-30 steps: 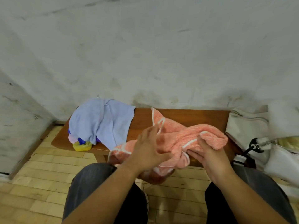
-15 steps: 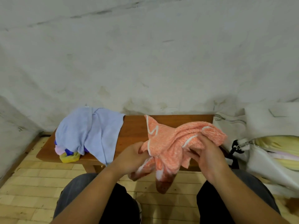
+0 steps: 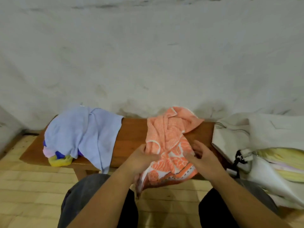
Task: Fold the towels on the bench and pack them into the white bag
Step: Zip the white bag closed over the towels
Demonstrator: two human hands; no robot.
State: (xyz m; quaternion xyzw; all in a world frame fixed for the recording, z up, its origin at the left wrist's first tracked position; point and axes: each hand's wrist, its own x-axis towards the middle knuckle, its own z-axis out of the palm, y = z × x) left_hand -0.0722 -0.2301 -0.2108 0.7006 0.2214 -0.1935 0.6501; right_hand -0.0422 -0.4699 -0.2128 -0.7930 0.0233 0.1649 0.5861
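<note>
An orange towel with white patterns (image 3: 166, 137) lies crumpled on the brown wooden bench (image 3: 131, 137), its lower part hanging over the front edge. My left hand (image 3: 141, 158) grips its left edge. My right hand (image 3: 199, 155) holds the towel's right side, fingers curled into the cloth. A light blue towel (image 3: 82, 132) is draped over a heap of pink, blue and yellow cloths (image 3: 59, 159) at the bench's left end. The white bag (image 3: 256, 145) stands open at the right, with folded yellow and pale towels (image 3: 283, 160) inside.
A grey rough wall (image 3: 148, 55) runs right behind the bench. The floor (image 3: 32, 186) is pale wooden blocks. My knees in dark trousers (image 3: 92, 195) are just in front of the bench. A black buckle strap (image 3: 238, 157) hangs on the bag.
The orange towel has been spread farther back over the bench, its patterned side now showing. Both hands have shifted lower along its front part. The camera tilted up.
</note>
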